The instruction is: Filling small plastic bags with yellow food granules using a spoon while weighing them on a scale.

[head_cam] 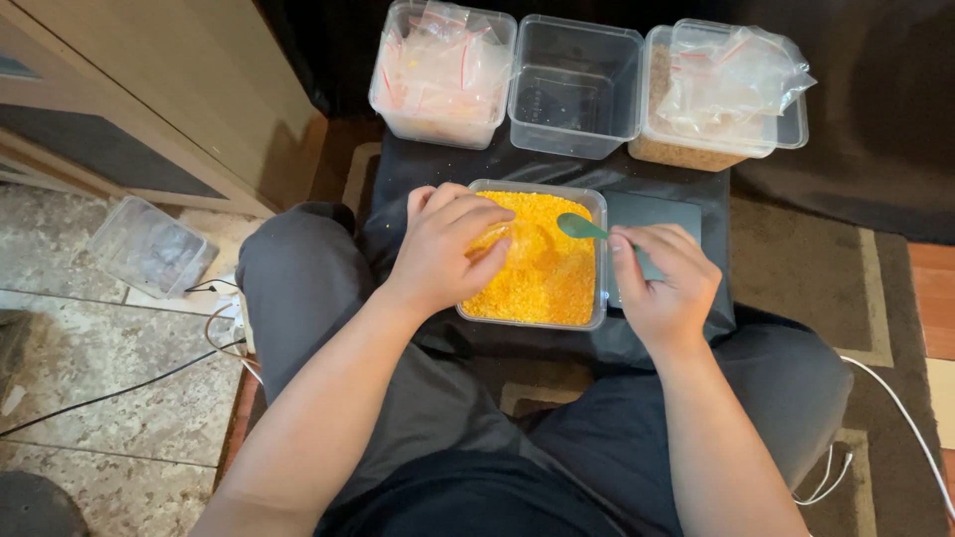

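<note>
Two hands worked over one clear tub of yellow grain at the centre of the frame, resting on a dark cloth between the person's crossed legs. The left hand was cupped over the tub's left half, fingers curled together around what looked like a small clear bag, though its grip was partly hidden. The right hand pinched the handle of a green spoon, whose bowl hung over the grain near the tub's upper right corner.

Spilling seemed the biggest risk: the tub was brim-full and sat on soft cloth, so a knee shift or a hard press from the left hand could tip grain over the rim. A smaller risk was a loaded spoon missing a limp bag mouth and scattering grain onto the cloth. The dark flat slab just right of the tub lay close under the right hand, so a wrist could bump it.

Across the top of the frame stood three more clear tubs: one with red-striped bags, one empty, one with brown grain under bags. A brown rug covered the right, stone tile floor with cables the lower left, a wooden cabinet the upper left.
</note>
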